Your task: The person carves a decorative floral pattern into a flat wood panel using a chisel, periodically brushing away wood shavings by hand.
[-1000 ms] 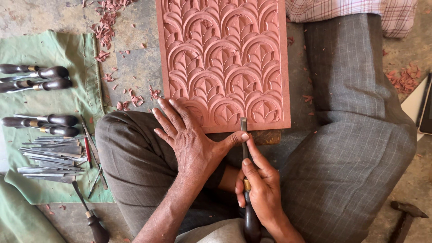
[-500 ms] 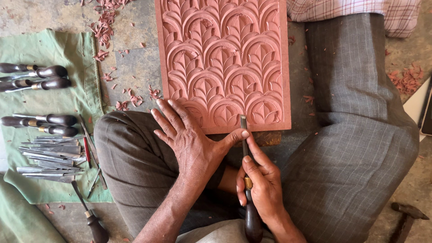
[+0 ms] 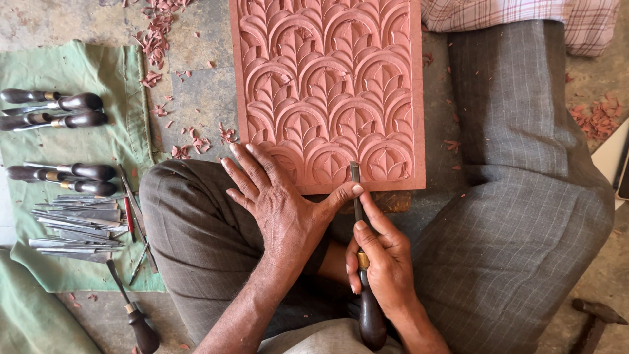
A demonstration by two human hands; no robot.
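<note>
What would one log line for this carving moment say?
right hand: grips chisel | left hand: flat on panel edge, thumb steadying blade | carved panel: on lap | spare chisels: on green cloth

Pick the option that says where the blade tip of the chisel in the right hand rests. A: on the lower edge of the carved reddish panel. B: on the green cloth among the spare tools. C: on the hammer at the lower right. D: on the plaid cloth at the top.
A: the right hand grips the chisel, whose blade tip meets the lower edge of the carved panel, steadied by the left hand thumb.
</note>
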